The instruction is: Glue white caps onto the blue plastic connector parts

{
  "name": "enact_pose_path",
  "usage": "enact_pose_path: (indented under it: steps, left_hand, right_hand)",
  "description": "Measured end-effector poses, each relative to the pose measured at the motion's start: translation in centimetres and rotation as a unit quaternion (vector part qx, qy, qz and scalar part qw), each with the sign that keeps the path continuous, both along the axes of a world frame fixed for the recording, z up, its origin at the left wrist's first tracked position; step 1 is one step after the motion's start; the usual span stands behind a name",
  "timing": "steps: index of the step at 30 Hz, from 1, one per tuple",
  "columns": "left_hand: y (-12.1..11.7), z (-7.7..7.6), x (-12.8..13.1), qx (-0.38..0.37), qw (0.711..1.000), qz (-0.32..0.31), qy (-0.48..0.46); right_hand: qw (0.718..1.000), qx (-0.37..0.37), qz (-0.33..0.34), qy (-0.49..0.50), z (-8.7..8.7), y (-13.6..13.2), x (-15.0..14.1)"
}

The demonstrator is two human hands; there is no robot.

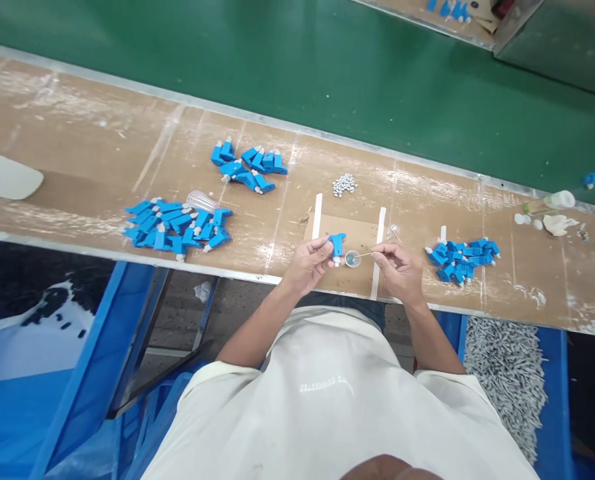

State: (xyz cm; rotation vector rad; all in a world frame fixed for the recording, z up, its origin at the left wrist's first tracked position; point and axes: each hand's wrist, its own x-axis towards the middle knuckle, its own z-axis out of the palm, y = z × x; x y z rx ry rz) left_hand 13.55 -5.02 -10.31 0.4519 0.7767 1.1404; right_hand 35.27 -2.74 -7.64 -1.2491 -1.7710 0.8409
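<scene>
My left hand (311, 263) is closed on a blue plastic part (336, 245) with a white tip that points toward me. Between thumb and fingers of my right hand (398, 268) is a thin stick (364, 254). The stick's far end reaches into a small round cup (352, 259) with bluish-grey contents. That cup stands just right of the blue part, on a cardboard sheet (350, 229) with a white tape strip on either side. Beyond the sheet sits a little pile of small grey pieces (344, 185).
Piles of blue parts lie at the left (177, 227), back left (250, 167) and right (462, 259) of the bench (417, 200). A clear bottle (550, 201) rests at the far right. Below the bench, a blue bin holds many grey pieces (504, 380). A green surface (277, 67) lies beyond.
</scene>
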Motion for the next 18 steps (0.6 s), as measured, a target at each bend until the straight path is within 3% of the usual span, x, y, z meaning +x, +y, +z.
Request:
enact_pose_path:
  steps: [7, 12, 18]
  left_hand:
    - [-0.2, 0.5, 1.0, -0.008, 0.999, -0.036, -0.015]
    - [-0.2, 1.1, 1.3, -0.007, 0.999, -0.043, -0.013]
    - [-0.3, 1.1, 1.3, -0.005, 0.998, -0.054, -0.013]
  right_hand:
    - [0.997, -0.017, -0.03, 0.076, 2.2, -0.6, -0.3]
    - [0.995, 0.064, 0.003, 0.081, 3.4, -1.4, -1.0]
    - [0.99, 0.14, 0.026, 0.019, 2.9, -1.4, -1.4]
